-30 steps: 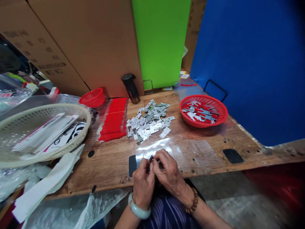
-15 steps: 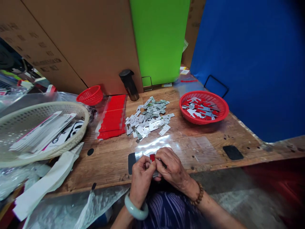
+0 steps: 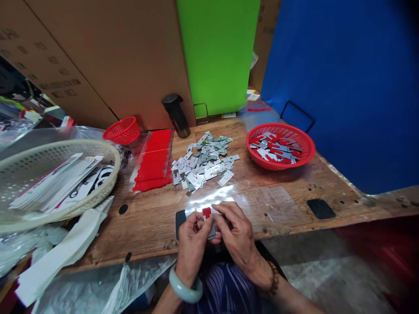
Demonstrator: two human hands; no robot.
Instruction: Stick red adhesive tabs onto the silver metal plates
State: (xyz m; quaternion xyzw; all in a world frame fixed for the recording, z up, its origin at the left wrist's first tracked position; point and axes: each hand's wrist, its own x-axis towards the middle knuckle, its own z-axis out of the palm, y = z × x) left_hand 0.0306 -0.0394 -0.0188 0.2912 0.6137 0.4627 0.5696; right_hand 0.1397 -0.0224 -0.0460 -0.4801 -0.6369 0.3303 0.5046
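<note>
Both hands meet at the near edge of the wooden table [image 3: 288,196]. My left hand [image 3: 191,242] and my right hand [image 3: 234,231] pinch one small metal plate with a red piece on top [image 3: 207,216] between their fingertips. The plate stands roughly upright between the thumbs. A loose pile of silver metal plates [image 3: 204,161] lies just beyond the hands. Left of the pile lies a clear bag of red strips [image 3: 153,159]. A red basket [image 3: 280,146] at the right holds several plates with red pieces on them.
A beige basket [image 3: 55,179] with printed cards sits at the left. A small red basket [image 3: 121,129] and a black cylinder [image 3: 176,114] stand by the cardboard boxes at the back. A clear plastic sheet [image 3: 262,203] and a black pad [image 3: 321,208] lie near the front edge.
The hands have turned the small plate upright, so its red piece now shows between the thumbs. The view has shifted slightly.
</note>
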